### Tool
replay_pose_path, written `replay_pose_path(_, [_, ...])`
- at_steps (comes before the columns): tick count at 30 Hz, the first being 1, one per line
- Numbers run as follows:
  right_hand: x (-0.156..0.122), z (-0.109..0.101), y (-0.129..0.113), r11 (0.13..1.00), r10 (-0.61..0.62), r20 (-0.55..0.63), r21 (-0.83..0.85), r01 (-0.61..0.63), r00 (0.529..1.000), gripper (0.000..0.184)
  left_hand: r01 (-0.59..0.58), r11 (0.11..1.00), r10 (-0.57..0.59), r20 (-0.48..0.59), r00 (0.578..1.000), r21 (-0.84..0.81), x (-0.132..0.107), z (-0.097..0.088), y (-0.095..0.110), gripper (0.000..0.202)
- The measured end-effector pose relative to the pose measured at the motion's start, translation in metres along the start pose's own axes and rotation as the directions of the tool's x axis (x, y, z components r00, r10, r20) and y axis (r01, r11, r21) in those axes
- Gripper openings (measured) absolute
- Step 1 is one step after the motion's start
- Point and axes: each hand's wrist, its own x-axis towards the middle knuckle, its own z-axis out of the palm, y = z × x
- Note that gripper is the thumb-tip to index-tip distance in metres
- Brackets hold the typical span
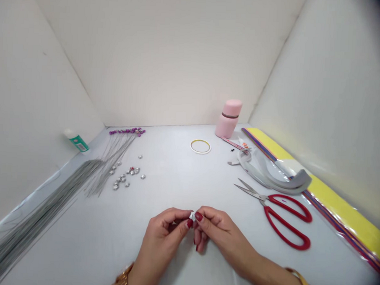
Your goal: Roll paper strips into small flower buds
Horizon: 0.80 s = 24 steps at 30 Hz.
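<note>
On the bench (pixel 172 171), the left hand (pixel 167 232) and right hand (pixel 219 228) both pinch a small silvery piece (pixel 192 217) between their fingertips, near the front. Red-handled scissors (pixel 263 199) lie to the right with blades parted, between the right hand and a curled bundle of pale strips (pixel 279 186). Beyond those, yellow-topped sheets (pixel 338 199) run along the side wall. A pink flask (pixel 227 125) stands at the back, near a tape ring (pixel 200 152). Small silvery stars (pixel 123 178) lie scattered at left, beside a bundle of thin wires (pixel 48 205) and some purple heads (pixel 126 131). Fingers cover much of the held piece, so its full shape cannot be told. The wires and sheets run out of view. A green label (pixel 79 143) bears a barcode; its print is unreadable.
</note>
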Motion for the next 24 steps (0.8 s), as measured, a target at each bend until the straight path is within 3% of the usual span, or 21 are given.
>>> replay_pose_path(5, [-0.001, 0.001, 0.001, 0.999, 0.006, 0.022, -0.032, -0.006, 1.000, 0.033, 0.132, 0.954, -0.111, 0.092, 0.990, -0.268, 0.001, 0.005, 0.006, 0.010])
replay_pose_path(8, [-0.001, 0.001, 0.001, 0.998, 0.001, 0.038, -0.060, 0.001, 0.999, 0.032, 0.158, 0.935, -0.125, 0.120, 0.985, -0.317, 0.000, 0.007, 0.006, 0.013])
replay_pose_path(12, [-0.001, 0.002, -0.002, 0.997, -0.006, 0.045, -0.081, 0.009, 0.999, 0.033, 0.021, 0.995, -0.015, 0.057, 0.998, -0.095, -0.003, 0.002, 0.005, 0.012])
replay_pose_path(16, [-0.001, 0.002, -0.002, 0.999, 0.003, 0.059, -0.048, 0.000, 0.998, 0.033, -0.156, 0.971, 0.150, 0.045, 0.988, 0.183, -0.003, -0.004, 0.006, 0.012])
replay_pose_path(21, [-0.002, 0.001, -0.001, 0.999, 0.003, 0.051, -0.038, -0.001, 0.999, 0.033, 0.063, 0.994, -0.052, 0.130, 0.990, -0.089, 0.001, -0.003, 0.008, 0.021])
replay_pose_path(24, [-0.002, 0.000, -0.001, 0.999, 0.011, 0.064, -0.042, -0.009, 0.998, 0.034, 0.133, 0.979, -0.108, 0.158, 0.982, -0.154, 0.004, -0.003, 0.006, 0.020])
